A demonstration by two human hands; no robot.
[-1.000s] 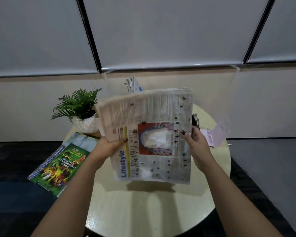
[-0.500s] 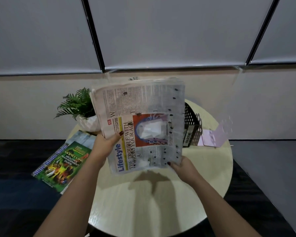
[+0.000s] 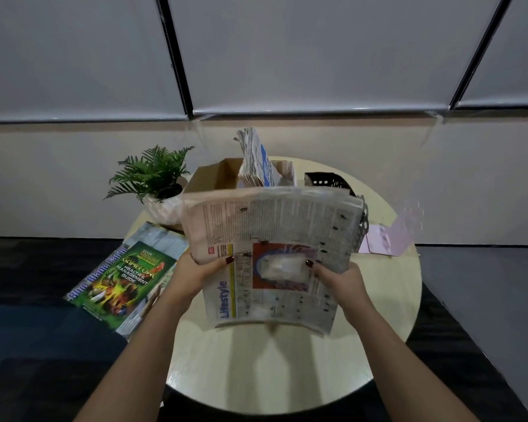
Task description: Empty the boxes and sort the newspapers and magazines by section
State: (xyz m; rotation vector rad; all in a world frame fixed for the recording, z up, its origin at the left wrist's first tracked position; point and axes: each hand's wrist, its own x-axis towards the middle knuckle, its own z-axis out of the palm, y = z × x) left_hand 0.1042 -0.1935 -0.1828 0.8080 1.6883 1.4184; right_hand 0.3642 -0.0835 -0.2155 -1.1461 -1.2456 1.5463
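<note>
I hold a folded stack of newspapers [image 3: 275, 233] with a "Lifestyle" page on top, above the round table [image 3: 287, 370]. My left hand [image 3: 200, 268] grips its left edge, thumb on the page. My right hand [image 3: 337, 277] grips the lower right part, thumb on the red picture. Behind the stack stands an open cardboard box [image 3: 211, 176] with more newspapers [image 3: 255, 159] sticking up out of it. Magazines [image 3: 125, 278] with a green cover on top lie at the table's left edge, overhanging it.
A potted fern [image 3: 154, 175] in a white pot stands at the back left. A black perforated basket [image 3: 326, 179] sits behind the held stack on the right. A pink paper holder [image 3: 390, 239] lies at the right rim. Dark floor surrounds the table.
The stack has come down and tilted flatter toward the table. My right hand moved from the bottom edge up onto the page. The box and its newspapers have come into view behind.
</note>
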